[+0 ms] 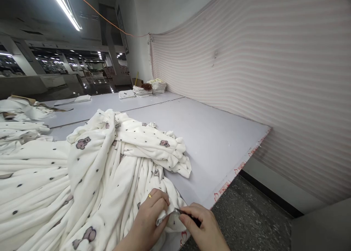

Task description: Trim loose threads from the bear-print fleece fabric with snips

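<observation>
A large heap of white plush fabric (pixel 93 178), printed with small dark dots and brownish bear figures, lies gathered in folds on the table. My left hand (pixel 151 216), with a ring on one finger, is closed on a folded edge of this fabric near the table's front corner. Just right of it, my right hand (pixel 201 225) grips a small black-handled tool (pixel 195 220), which looks like thread snips. Its metal tip meets the held edge between my hands. Most of the tool is hidden in my palm, and its blades are too small to make out.
The pale table (pixel 211 148) has a right edge with red-printed tape (pixel 240 167). Folded white stacks (pixel 142 91) stand at the far end. More loose cloth (pixel 26 110) lies at left. A striped pink-and-white curtain (pixel 260 60) hangs along the right, above a dark speckled floor (pixel 249 210).
</observation>
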`<state>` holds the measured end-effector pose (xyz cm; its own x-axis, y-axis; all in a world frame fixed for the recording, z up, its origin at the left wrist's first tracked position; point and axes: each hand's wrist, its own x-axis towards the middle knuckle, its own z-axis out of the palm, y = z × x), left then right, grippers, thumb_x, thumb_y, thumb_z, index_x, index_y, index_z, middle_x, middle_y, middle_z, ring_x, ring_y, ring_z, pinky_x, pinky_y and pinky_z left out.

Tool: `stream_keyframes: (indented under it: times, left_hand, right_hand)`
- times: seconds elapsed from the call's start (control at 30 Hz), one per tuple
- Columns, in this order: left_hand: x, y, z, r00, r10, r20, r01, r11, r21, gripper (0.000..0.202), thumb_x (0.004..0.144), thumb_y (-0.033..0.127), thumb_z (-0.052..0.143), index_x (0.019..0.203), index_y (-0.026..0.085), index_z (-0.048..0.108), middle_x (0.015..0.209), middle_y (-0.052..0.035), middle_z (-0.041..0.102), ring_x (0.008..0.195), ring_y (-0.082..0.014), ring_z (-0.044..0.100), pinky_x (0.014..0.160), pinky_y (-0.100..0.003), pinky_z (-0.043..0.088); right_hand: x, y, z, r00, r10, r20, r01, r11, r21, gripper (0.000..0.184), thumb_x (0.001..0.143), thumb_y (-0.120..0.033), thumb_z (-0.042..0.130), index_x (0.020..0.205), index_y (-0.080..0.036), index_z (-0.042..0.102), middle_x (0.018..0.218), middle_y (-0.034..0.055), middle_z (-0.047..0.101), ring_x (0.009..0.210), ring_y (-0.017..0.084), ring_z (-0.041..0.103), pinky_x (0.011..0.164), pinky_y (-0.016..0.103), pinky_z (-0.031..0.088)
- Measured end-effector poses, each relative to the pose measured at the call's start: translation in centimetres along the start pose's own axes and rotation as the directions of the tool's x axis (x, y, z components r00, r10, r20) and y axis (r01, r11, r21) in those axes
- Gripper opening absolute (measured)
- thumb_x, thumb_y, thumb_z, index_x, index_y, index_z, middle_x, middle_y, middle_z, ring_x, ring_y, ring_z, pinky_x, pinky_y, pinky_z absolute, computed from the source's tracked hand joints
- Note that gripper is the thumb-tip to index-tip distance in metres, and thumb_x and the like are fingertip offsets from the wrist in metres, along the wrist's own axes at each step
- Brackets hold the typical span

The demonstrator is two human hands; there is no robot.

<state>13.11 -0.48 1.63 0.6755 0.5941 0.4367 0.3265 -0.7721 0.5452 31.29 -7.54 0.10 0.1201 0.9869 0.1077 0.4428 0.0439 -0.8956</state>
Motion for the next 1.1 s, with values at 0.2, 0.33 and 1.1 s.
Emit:
stream_keyframes:
  times: [0.2,0.33,1.1]
  left_hand:
    - [0.4,0.2,0.2,0.973,-0.231,0.014,0.23,0.956,-0.185,0.014,0.086,0.017,0.047,0.075,0.022,0.041,0.088,-0.0032,0.06,0.08,-0.0185,0.055,0.073,-0.029,0.042]
    - [1.6,0.7,-0.3,0.802,-0.577,0.157,0.585,0.702,-0.407,0.015,0.085,0.037,0.05,0.085,0.022,0.053,0.084,-0.0002,0.061,0.083,-0.0194,0.057,0.076,-0.028,0.043]
    - [2.8,1.6,-0.1,0.751,-0.617,0.236,0.652,0.635,-0.413,0.025,0.08,0.043,0.053,0.079,0.02,0.06,0.077,0.0012,0.058,0.078,-0.0178,0.053,0.072,-0.024,0.043]
  right_hand:
    - [0.1,0.3,0.8,0.987,-0.005,-0.159,0.001,1.0,-0.028,0.015,0.077,-0.034,0.063,0.086,-0.024,0.067,0.08,0.0012,0.067,0.071,0.019,0.061,0.064,0.023,0.044]
    - [1.2,0.2,1.6,0.967,0.022,-0.253,-0.003,0.997,0.075,0.019,0.087,-0.038,0.051,0.081,-0.022,0.06,0.075,0.0017,0.065,0.071,0.018,0.062,0.061,0.021,0.045]
    - [2.2,-0.3,2.0,0.941,0.13,-0.314,-0.002,0.927,0.376,0.024,0.077,-0.041,0.065,0.087,-0.019,0.06,0.083,0.0028,0.063,0.078,0.018,0.061,0.068,0.023,0.049]
